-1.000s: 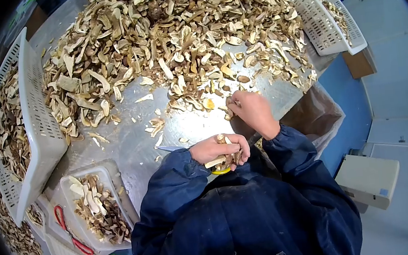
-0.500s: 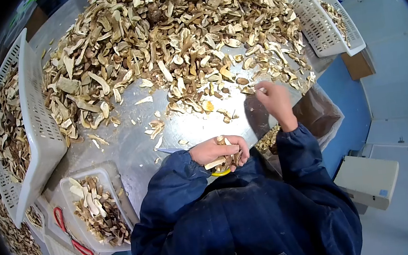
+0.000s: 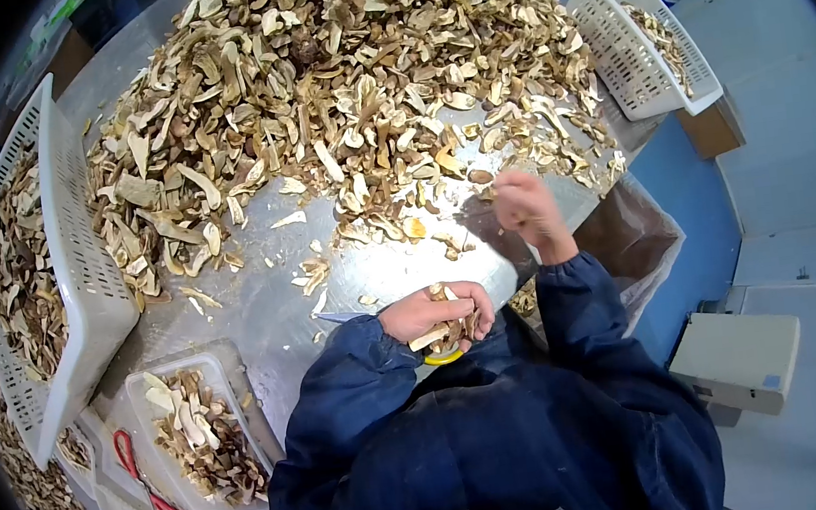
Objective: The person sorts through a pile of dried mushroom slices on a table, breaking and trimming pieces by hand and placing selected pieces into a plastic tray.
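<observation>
Head: mushroom slices (image 3: 429, 338) in left hand (image 3: 435, 312)

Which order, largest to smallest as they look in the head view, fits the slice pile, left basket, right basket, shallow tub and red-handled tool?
1. Slice pile
2. Left basket
3. Right basket and shallow tub: too alike to rank
4. Red-handled tool
</observation>
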{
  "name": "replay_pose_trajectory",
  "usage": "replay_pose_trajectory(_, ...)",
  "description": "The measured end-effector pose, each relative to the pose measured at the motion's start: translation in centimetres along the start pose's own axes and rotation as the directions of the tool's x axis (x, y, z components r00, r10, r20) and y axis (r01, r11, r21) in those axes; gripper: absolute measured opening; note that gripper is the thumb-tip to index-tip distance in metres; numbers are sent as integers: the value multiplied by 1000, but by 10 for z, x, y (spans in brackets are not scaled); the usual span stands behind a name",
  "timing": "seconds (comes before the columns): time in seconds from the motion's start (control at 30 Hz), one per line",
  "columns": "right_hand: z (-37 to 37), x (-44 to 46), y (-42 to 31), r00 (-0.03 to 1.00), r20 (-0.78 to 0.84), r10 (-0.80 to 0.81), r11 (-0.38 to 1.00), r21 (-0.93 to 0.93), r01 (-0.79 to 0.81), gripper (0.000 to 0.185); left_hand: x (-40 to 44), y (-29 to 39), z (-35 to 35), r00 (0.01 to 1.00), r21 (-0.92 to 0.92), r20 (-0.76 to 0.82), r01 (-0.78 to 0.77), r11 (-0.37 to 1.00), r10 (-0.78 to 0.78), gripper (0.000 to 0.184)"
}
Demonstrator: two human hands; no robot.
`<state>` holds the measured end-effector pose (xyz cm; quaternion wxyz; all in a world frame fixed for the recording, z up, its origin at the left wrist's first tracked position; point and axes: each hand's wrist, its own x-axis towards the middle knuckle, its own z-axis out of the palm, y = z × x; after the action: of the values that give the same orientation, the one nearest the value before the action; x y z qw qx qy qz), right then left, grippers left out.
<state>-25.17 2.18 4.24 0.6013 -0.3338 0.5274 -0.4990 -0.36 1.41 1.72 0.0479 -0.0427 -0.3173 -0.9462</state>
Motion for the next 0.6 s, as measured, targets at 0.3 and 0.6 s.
replay_pose_trajectory(0.3, -56, -1, -8, 994, -54, -94, 933, 343, 107, 17, -1, 5, 7, 999, -11, -48, 21, 1000, -21, 24)
replay_pose_trajectory(0.6, 7, 30, -13, 942, -4, -335, 99, -995, 31, 26, 0, 4, 7, 998, -3, -56, 3, 1000, -3, 28)
